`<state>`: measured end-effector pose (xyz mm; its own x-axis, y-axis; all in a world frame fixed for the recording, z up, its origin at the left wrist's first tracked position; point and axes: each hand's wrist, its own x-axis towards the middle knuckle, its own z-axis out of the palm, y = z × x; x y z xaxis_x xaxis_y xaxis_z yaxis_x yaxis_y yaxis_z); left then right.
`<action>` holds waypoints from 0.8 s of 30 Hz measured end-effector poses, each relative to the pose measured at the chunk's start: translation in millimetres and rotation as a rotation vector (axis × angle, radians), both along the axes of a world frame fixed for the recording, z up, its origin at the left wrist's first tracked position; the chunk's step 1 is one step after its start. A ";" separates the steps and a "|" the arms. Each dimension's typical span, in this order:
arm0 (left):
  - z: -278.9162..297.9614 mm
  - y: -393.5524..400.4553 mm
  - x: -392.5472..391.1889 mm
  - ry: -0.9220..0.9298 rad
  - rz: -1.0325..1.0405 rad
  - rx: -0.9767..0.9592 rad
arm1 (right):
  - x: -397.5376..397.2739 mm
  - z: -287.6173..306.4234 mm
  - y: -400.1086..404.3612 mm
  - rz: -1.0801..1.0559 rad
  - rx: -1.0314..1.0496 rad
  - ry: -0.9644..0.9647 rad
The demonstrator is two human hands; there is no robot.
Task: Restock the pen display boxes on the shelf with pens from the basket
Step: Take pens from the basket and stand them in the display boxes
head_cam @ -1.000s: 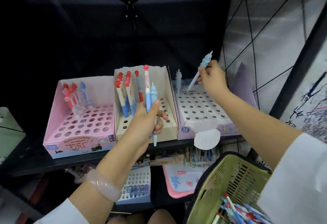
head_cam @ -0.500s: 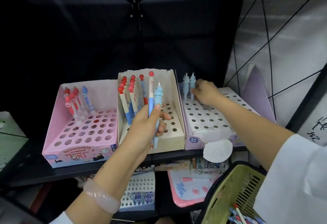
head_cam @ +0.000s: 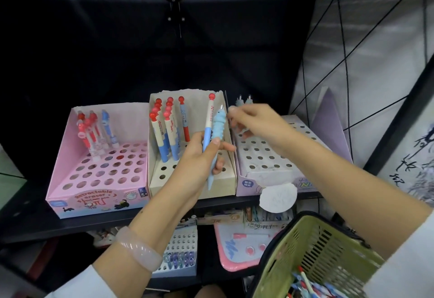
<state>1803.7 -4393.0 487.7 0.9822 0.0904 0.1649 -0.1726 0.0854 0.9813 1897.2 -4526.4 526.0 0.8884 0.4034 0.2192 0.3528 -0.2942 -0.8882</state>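
Three display boxes point(head_cam: 98, 168); two pens point(head_cam: 212, 133) in left hand; one basket point(head_cam: 312, 250).

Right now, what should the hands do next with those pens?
Probably the right hand pinches the light blue bumpy pen from the left hand. It is reaching there with nothing in it, and two matching pens already stand in the lilac box.

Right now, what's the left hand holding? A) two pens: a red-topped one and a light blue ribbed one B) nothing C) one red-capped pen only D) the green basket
A: the left hand grips two pens upright in front of the cream box, a red-topped pen and a light blue ribbed pen; the green basket sits lower right, not held by that hand.
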 end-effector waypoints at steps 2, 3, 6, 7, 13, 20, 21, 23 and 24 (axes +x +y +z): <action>0.9 -4.9 1.5 -0.001 -0.001 -0.012 | -13.1 0.8 1.2 0.108 0.029 0.085; 1.5 -7.0 2.0 -0.003 -0.001 -0.014 | -16.0 0.8 0.4 0.133 0.057 0.097; 3.9 -11.2 2.2 0.007 -0.010 -0.035 | -18.8 0.5 -1.9 0.164 0.099 0.097; 4.7 -11.9 1.9 0.023 -0.013 -0.036 | -18.2 0.5 -2.3 0.153 0.109 0.089; 1.2 -4.3 0.6 0.143 0.082 0.015 | 18.3 12.5 -19.0 -0.338 0.374 -0.064; -0.4 3.6 4.4 0.146 0.083 -0.003 | 53.7 -3.1 -29.9 -0.517 -0.029 -0.383; -0.6 4.9 4.2 0.150 0.084 -0.024 | 55.8 -6.0 -30.1 -0.524 -0.062 -0.409; -1.3 8.3 4.4 0.153 0.087 -0.072 | 59.4 -8.1 -31.5 -0.529 -0.086 -0.438; -1.4 9.8 4.6 0.156 0.090 -0.086 | 61.2 -7.6 -32.5 -0.528 -0.098 -0.452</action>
<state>1808.3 -4383.2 486.3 0.9824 0.1866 -0.0007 -0.0299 0.1610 0.9865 1958.4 -4558.9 518.4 0.8012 -0.0199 0.5980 0.4693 -0.5991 -0.6487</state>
